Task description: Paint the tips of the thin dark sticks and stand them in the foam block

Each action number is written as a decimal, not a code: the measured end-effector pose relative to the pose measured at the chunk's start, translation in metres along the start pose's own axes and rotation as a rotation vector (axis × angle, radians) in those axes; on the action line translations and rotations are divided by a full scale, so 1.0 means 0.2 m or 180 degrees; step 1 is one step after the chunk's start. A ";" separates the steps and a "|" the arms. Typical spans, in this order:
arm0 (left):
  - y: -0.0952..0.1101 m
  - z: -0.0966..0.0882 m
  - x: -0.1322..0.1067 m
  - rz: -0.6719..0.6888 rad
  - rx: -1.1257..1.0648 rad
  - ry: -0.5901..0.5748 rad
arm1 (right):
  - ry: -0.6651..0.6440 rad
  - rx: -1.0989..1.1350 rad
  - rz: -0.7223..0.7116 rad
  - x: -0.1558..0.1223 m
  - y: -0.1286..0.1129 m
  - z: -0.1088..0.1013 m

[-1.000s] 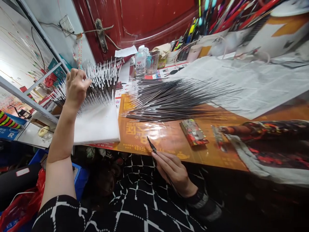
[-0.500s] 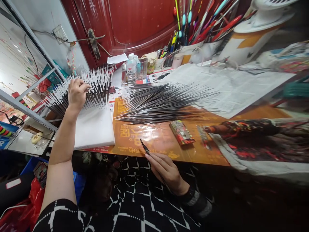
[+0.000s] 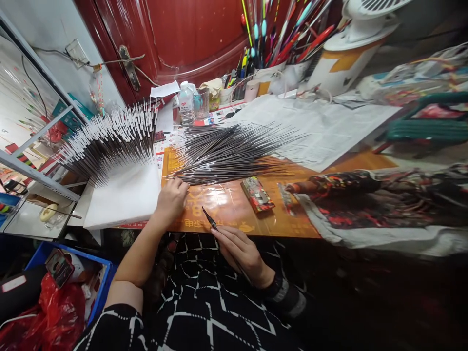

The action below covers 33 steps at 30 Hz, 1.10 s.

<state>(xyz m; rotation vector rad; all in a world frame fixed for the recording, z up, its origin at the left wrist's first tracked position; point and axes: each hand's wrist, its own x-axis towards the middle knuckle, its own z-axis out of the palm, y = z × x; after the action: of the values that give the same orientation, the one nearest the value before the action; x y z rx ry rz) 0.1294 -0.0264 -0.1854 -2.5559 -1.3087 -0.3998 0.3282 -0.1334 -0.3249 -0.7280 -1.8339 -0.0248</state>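
One orange printed mat (image 3: 234,204) carries one white foam block (image 3: 122,197) set with white-tipped dark rods (image 3: 120,141), too many to count, and one loose pile of like rods (image 3: 226,153), also uncountable, lying just right of the block. Of two hands, the left hand (image 3: 171,202) is part-curled and partly open, nothing visibly held, fingertips at the pile's near end; the right hand (image 3: 237,253) is closed in a pen grip on one slim black-tipped tool (image 3: 210,220), its tip above the mat. One small red patterned packet (image 3: 258,194) lies near that tip.
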 end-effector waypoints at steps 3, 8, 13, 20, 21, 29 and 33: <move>-0.06 -0.04 0.04 -0.0251 0.0024 -0.0069 | 0.0001 0.0063 -0.0015 0.01 -0.01 -0.02; -0.42 -0.23 0.10 -0.1094 0.0041 -0.0068 | 0.0056 0.0022 -0.0082 0.02 -0.02 -0.03; -0.80 -0.22 0.11 -0.2085 -0.0340 -0.0304 | 0.0068 -0.0029 -0.0108 0.01 -0.02 -0.02; -0.99 0.03 0.10 -0.2383 -0.0704 -0.0075 | 0.0065 -0.0122 -0.0118 0.02 -0.02 -0.02; -1.00 0.05 0.10 -0.2402 -0.0742 -0.0015 | 0.0049 -0.0133 -0.0125 0.02 -0.02 -0.02; -1.01 0.17 0.11 -0.2346 -0.1051 0.0356 | 0.0013 -0.0119 -0.0137 0.01 -0.03 -0.02; -1.01 0.19 0.09 -0.2333 -0.1185 0.0491 | -0.0037 -0.0112 -0.0111 -0.01 -0.03 -0.01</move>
<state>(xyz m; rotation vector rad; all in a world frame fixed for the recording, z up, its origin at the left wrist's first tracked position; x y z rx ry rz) -0.0204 0.1148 -0.1977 -2.1341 -2.2493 -1.0301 0.3279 -0.1406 -0.3239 -0.7220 -1.8613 -0.0760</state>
